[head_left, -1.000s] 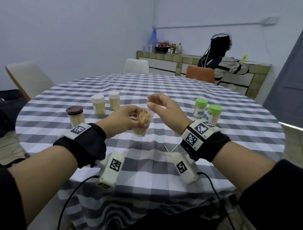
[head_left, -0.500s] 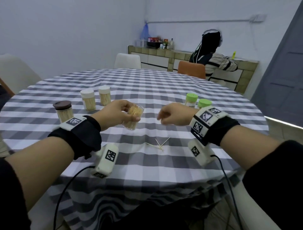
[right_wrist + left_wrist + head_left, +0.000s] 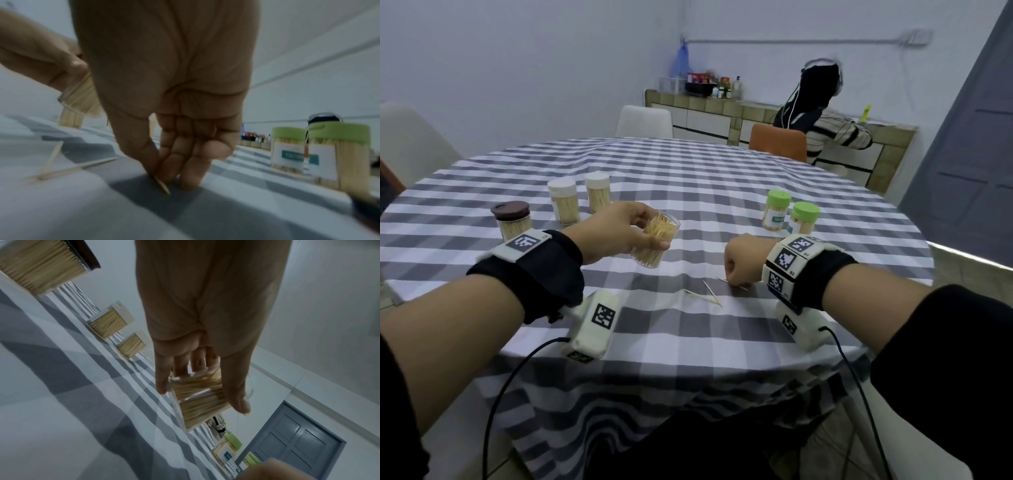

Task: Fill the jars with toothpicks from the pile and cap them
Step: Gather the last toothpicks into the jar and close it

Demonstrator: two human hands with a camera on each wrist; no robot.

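My left hand point(image 3: 619, 229) grips an uncapped clear jar point(image 3: 652, 245) packed with toothpicks, holding it tilted just above the cloth; thumb and fingers wrap its sides point(image 3: 197, 395). My right hand point(image 3: 743, 262) is down on the tablecloth with curled fingers, thumb and fingertips pinching one toothpick point(image 3: 162, 185) that lies on a dark square. A few loose toothpicks point(image 3: 710, 294) lie between my hands, also seen at the left in the right wrist view point(image 3: 61, 170).
Capped jars stand on the checked table point(image 3: 688, 178): a brown-lidded jar point(image 3: 512, 219) and two white-lidded jars point(image 3: 565, 204) at left, two green-lidded jars point(image 3: 791, 214) at right. Chairs ring the table; a seated person point(image 3: 825, 113) is at a counter behind.
My right hand has dropped from beside the jar's mouth down to the cloth at the right and closed on a loose toothpick. The left hand keeps hold of the jar, a little lower.
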